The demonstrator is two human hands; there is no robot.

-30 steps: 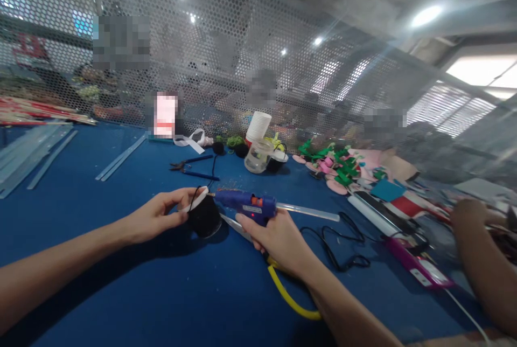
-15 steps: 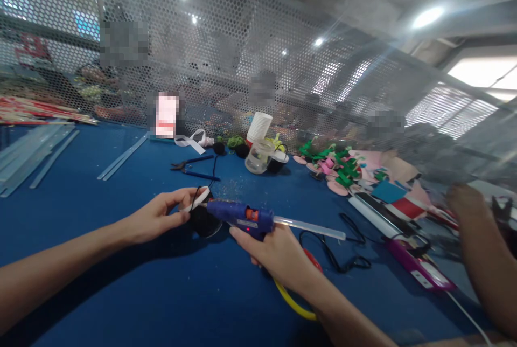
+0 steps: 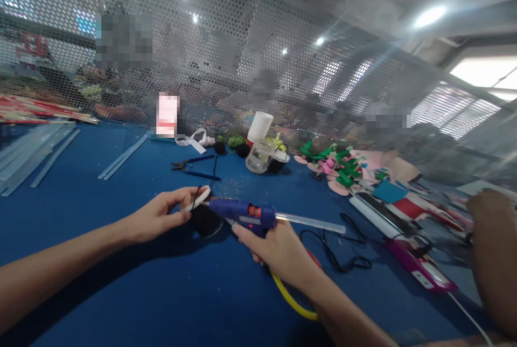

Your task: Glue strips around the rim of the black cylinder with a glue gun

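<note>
My left hand [image 3: 172, 211] grips a small cup wrapped in black yarn [image 3: 207, 222] at its white rim, thumb and fingers closed on it. A black strand runs up from the cup past blue-handled pliers [image 3: 194, 166]. My right hand [image 3: 278, 250] is wrapped around a blue hot glue gun [image 3: 238, 212], its red light lit. The gun's nozzle points left, at the white rim; whether it touches cannot be made out. A clear glue stick [image 3: 311, 223] sticks out of the gun's back end.
Behind stand a clear plastic cup [image 3: 259, 157], stacked white paper cups [image 3: 259, 126] and yarn balls [image 3: 242, 150]. Glue sticks [image 3: 36, 153] lie at left. To the right are green and pink craft pieces [image 3: 345, 174], a purple power strip [image 3: 422, 269], cables and another person's arm [image 3: 493, 261].
The glue gun and my right hand have shifted very slightly right, while my left hand stays on the cup. The other person's arm has moved to the right.
</note>
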